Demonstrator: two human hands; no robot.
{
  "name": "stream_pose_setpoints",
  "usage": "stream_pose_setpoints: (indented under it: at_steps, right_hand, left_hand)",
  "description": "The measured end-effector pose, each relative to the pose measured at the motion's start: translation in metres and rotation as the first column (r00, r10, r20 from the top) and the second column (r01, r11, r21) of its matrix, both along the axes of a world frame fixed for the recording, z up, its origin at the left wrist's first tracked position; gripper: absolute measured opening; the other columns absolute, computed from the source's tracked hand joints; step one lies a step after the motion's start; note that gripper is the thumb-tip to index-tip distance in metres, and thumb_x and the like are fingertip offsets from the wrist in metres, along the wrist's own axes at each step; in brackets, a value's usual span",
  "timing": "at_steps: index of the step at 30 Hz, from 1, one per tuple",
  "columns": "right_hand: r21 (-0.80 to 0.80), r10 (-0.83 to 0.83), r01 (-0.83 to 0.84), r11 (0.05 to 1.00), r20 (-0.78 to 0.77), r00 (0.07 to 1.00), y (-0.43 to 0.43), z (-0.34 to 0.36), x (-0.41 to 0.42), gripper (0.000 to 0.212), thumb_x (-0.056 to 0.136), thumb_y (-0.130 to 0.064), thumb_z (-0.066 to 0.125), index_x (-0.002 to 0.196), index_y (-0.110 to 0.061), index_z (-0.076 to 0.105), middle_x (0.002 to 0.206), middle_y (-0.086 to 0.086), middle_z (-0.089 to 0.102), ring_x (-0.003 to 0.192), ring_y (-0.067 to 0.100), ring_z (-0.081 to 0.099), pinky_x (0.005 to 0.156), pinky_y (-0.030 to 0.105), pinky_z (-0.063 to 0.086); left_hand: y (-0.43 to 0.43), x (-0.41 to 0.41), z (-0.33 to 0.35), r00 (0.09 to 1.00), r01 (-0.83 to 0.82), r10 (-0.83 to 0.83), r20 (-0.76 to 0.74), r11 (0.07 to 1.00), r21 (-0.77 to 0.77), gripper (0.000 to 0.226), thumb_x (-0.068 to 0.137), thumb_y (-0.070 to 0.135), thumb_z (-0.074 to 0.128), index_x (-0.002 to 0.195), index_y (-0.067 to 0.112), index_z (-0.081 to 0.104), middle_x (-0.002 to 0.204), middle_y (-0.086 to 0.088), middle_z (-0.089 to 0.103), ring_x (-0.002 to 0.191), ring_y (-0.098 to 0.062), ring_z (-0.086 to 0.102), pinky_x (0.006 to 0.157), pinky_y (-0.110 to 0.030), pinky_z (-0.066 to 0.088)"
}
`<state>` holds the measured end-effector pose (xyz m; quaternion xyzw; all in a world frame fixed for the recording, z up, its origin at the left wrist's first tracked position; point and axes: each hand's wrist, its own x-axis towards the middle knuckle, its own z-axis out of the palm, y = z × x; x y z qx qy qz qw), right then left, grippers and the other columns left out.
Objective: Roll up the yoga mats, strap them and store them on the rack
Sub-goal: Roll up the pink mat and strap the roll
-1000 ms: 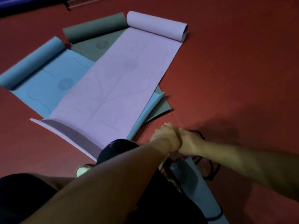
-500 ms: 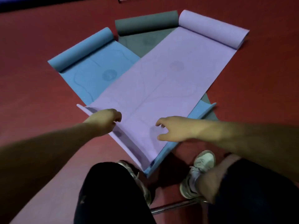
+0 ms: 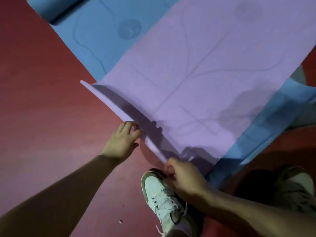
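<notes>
White sneaker sits nearest, on the red floor. Just beyond it the right hand curls its fingers round the upturned near edge of the purple mat. The left hand pinches the same edge further along — two holds, I judge, so the first turn starts square. Purple mat lies flat across the blue mat — rolling not yet begun.

No readable text or labels anywhere.
</notes>
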<state>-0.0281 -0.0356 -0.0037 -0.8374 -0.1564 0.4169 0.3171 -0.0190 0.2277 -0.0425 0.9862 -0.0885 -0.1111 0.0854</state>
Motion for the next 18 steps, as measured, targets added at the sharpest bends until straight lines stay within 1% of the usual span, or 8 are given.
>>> stream_pose_setpoints:
  at_steps: [2,4,6,8,10,13,16,18]
  right_hand:
    - [0.021,-0.070,0.071,0.997,-0.046,0.997,0.011,-0.023,-0.002,0.022,0.075,-0.038,0.060,0.092,-0.029,0.049,0.089,-0.008,0.064,0.085,0.013,0.059,0.075,0.032,0.046]
    - [-0.044,-0.132,0.130,0.990,-0.037,0.991,0.020,-0.042,-0.003,0.031,0.074,-0.050,0.059,0.094,-0.028,0.048,0.089,-0.009,0.059,0.086,0.014,0.056,0.072,0.031,0.040]
    - [-0.143,-0.162,0.167,0.976,0.046,0.986,0.029,-0.057,-0.006,0.041,0.073,-0.060,0.060,0.094,-0.028,0.045,0.091,-0.009,0.057,0.087,0.017,0.058,0.072,0.032,0.040]
    - [-0.215,-0.146,0.177,0.960,0.153,0.978,0.039,-0.067,-0.008,0.044,0.075,-0.063,0.063,0.096,-0.029,0.045,0.097,-0.010,0.058,0.090,0.019,0.063,0.073,0.033,0.044]
    - [-0.275,-0.135,0.190,0.943,0.207,0.969,0.047,-0.074,-0.011,0.045,0.078,-0.065,0.063,0.099,-0.031,0.043,0.102,-0.012,0.056,0.093,0.017,0.066,0.074,0.032,0.049]
    - [-0.343,-0.129,0.226,0.912,0.283,0.950,0.054,-0.086,-0.020,0.047,0.075,-0.063,0.067,0.100,-0.031,0.043,0.101,-0.012,0.052,0.092,0.014,0.064,0.069,0.032,0.052]
    - [-0.385,-0.094,0.233,0.893,0.348,0.933,0.058,-0.099,-0.031,0.054,0.056,-0.056,0.083,0.088,-0.027,0.051,0.090,-0.009,0.053,0.082,0.018,0.061,0.056,0.032,0.049]
    - [-0.382,-0.094,0.247,0.891,0.376,0.922,0.059,-0.104,-0.036,0.056,0.049,-0.047,0.089,0.086,-0.025,0.054,0.086,-0.007,0.056,0.080,0.020,0.060,0.052,0.032,0.048]
  left_hand:
    - [0.011,0.004,-0.028,0.997,0.062,-0.060,0.039,0.997,-0.054,0.057,0.072,0.022,0.081,0.126,0.016,0.062,0.126,-0.009,0.056,0.115,-0.034,0.048,0.089,-0.044,0.049]
    - [0.018,0.004,-0.055,0.993,0.094,-0.086,0.086,0.991,-0.098,0.049,0.084,0.031,0.065,0.129,0.013,0.062,0.126,-0.008,0.060,0.117,-0.032,0.050,0.098,-0.041,0.045]
    - [0.025,0.002,-0.075,0.991,0.107,-0.093,0.100,0.983,-0.146,0.049,0.087,0.035,0.058,0.128,0.007,0.063,0.126,-0.007,0.063,0.118,-0.031,0.053,0.102,-0.042,0.045]
    - [0.035,0.000,-0.092,0.982,0.159,-0.137,0.129,0.971,-0.181,0.046,0.091,0.034,0.059,0.126,0.005,0.065,0.128,-0.009,0.064,0.121,-0.032,0.055,0.104,-0.043,0.045]
    - [0.042,0.002,-0.104,0.972,0.212,-0.185,0.147,0.957,-0.198,0.044,0.094,0.033,0.059,0.126,0.004,0.066,0.129,-0.010,0.064,0.122,-0.034,0.056,0.105,-0.044,0.045]
    - [0.043,0.010,-0.113,0.964,0.241,-0.208,0.165,0.945,-0.221,0.040,0.094,0.032,0.062,0.124,0.005,0.068,0.127,-0.015,0.062,0.119,-0.036,0.056,0.101,-0.045,0.048]
    - [0.045,0.013,-0.115,0.963,0.253,-0.220,0.158,0.937,-0.240,0.041,0.096,0.035,0.058,0.124,0.007,0.068,0.125,-0.014,0.062,0.118,-0.035,0.056,0.098,-0.043,0.050]
    - [0.049,0.017,-0.115,0.952,0.293,-0.260,0.161,0.926,-0.239,0.044,0.097,0.039,0.054,0.123,0.007,0.068,0.119,-0.012,0.064,0.115,-0.035,0.058,0.097,-0.043,0.050]
